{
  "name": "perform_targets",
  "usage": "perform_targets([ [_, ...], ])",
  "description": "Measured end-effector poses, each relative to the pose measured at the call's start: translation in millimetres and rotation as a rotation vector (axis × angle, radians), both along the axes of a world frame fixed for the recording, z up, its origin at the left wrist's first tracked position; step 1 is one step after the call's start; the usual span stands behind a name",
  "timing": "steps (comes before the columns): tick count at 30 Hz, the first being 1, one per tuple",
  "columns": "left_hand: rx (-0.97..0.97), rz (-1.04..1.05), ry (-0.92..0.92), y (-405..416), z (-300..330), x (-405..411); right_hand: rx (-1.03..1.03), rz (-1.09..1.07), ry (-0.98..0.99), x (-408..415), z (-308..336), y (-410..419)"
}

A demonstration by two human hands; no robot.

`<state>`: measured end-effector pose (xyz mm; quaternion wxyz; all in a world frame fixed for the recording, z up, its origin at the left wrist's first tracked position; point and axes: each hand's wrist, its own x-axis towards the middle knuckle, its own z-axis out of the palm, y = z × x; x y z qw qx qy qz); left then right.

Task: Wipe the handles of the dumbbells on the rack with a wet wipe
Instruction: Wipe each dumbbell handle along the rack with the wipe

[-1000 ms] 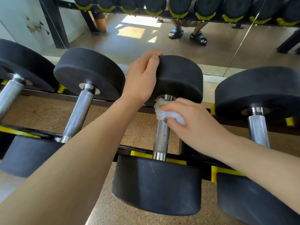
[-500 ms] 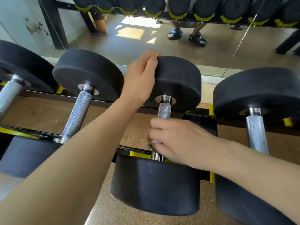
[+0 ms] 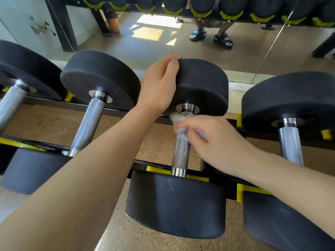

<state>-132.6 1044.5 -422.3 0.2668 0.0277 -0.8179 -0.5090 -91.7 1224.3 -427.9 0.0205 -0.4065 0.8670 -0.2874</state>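
Note:
A black dumbbell lies across the rack in the middle, its knurled steel handle (image 3: 181,153) running away from me. My left hand (image 3: 159,84) grips the top edge of its far weight head (image 3: 203,86), fingers curled over the rim. My right hand (image 3: 213,142) is wrapped round the upper part of the handle, holding a white wet wipe (image 3: 176,122) against the steel just below the far head. The lower half of the handle is bare. The near head (image 3: 175,205) sits closest to me.
More dumbbells rest on the black and yellow rack (image 3: 157,169): one to the left (image 3: 87,124), another at the far left (image 3: 10,104), one to the right (image 3: 290,142). A wall mirror (image 3: 181,48) behind reflects the floor and sandalled feet.
My right hand slid with the wipe from the far end of the handle down to the near end, then back up to the far end. My left hand stayed on the far head.

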Motion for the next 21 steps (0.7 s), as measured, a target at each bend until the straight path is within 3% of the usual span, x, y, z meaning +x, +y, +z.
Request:
perform_targets([
  [4,0.008,-0.003,-0.014,0,0,1,0.233,0.294,-0.335,5,6,7],
  [6,0.014,-0.009,-0.015,1,0,2,0.171,0.334,-0.512,3,11,10],
  [7,0.018,-0.008,-0.013,1,1,1,0.049,0.262,-0.522,-2,14,11],
  [9,0.022,0.001,-0.013,1,1,1,-0.097,0.029,-0.305,-11,13,13],
  [11,0.017,0.0,-0.013,1,1,1,-0.012,-0.093,-0.019,-12,8,12],
  [12,0.016,-0.004,-0.011,0,0,1,0.024,-0.091,0.035,-10,4,10],
  [18,0.024,-0.027,0.0,0,0,0,-0.023,0.022,-0.153,-4,-2,17],
  [21,0.018,-0.019,0.002,-1,-1,0,0.007,0.158,-0.467,-6,6,17],
])
